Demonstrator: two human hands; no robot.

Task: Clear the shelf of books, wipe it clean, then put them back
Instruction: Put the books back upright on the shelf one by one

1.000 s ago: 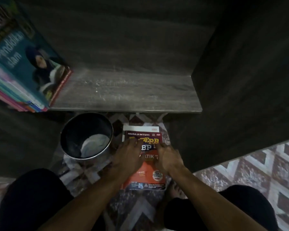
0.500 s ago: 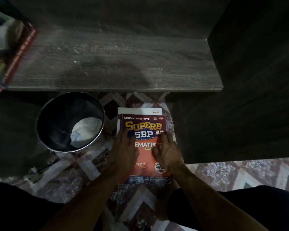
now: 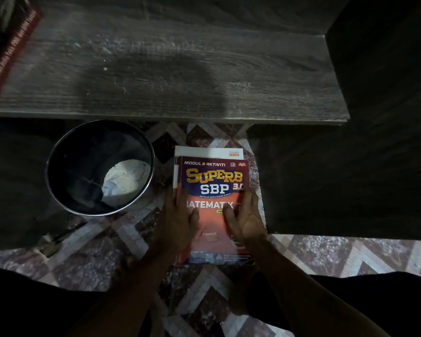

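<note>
A red and orange maths workbook (image 3: 214, 176) lies on top of a white book (image 3: 204, 152) on the patterned floor, just below the shelf's front edge. My left hand (image 3: 180, 220) grips the stack at its left edge, thumb on the cover. At the right edge my right hand (image 3: 246, 220) holds it the same way. The dark wooden shelf board (image 3: 170, 69) stretches across the top, bare in the middle with pale dust streaks. A leaning book (image 3: 7, 52) shows at the shelf's far left.
A dark bucket (image 3: 49, 166) with a pale cloth (image 3: 124, 178) inside stands on the floor left of the books. The cabinet's dark side panel (image 3: 374, 117) rises on the right. My knees fill the bottom corners.
Both hands slid from the top of the cover out to the stack's side edges. The view dropped and shifted right, so the leaning books on the shelf moved almost out of frame.
</note>
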